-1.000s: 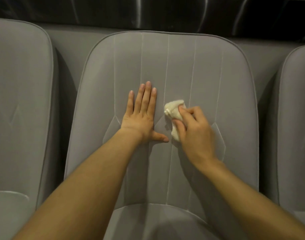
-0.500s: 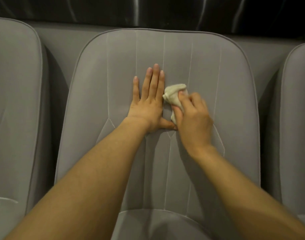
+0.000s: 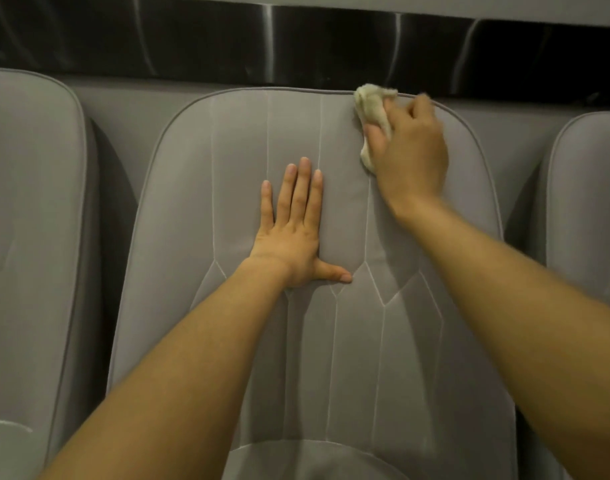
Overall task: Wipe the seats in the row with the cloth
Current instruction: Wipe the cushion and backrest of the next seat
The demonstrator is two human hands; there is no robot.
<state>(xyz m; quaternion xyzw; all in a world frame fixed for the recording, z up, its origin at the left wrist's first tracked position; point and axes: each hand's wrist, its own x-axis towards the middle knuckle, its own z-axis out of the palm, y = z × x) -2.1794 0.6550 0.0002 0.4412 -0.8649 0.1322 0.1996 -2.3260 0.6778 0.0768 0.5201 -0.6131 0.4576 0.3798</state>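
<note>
My right hand [image 3: 412,150] grips the bunched cloth [image 3: 372,105] at the middle seat [image 3: 227,161]'s top edge, upper right of frame. My left hand [image 3: 293,233] lies flat, fingers straight, at centre. Risk: overshooting that edge, I could drop the cloth behind it.

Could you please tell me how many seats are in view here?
3. The middle seat is centred; the left seat is cut off by the frame, as is the right seat. More may lie out of view.

cream cloth [image 3: 372,109] bunched atop grey seat [image 3: 234,161]
</note>
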